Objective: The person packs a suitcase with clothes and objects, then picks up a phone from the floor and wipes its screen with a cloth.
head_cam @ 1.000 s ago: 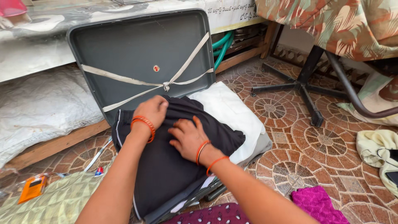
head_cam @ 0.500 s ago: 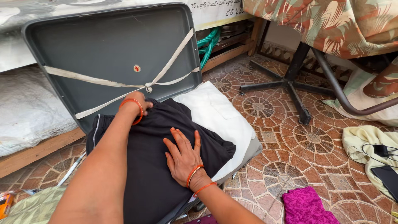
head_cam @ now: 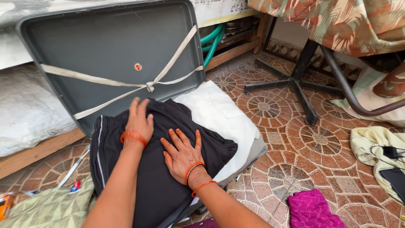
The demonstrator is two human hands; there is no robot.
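Now both hands lie flat on the black garment (head_cam: 156,169), which tops the open suitcase (head_cam: 109,55) beside a white cloth (head_cam: 219,114) at its 2 o'clock. Left hand (head_cam: 138,118) and right hand (head_cam: 182,153) have fingers spread, gripping nothing. Judging by this, pressing evenly outward would flatten folds best.

raised suitcase lid (head_cam: 105,55) behind, tiled floor (head_cam: 295,143) open rightward

You get soft, even daylight, brightest at the upper right; shadows under the chair base (head_cam: 295,86) stay faint. The open suitcase lid (head_cam: 109,55) shows no glare. Focus is sharp throughout, with slight wide-angle stretching at the edges.
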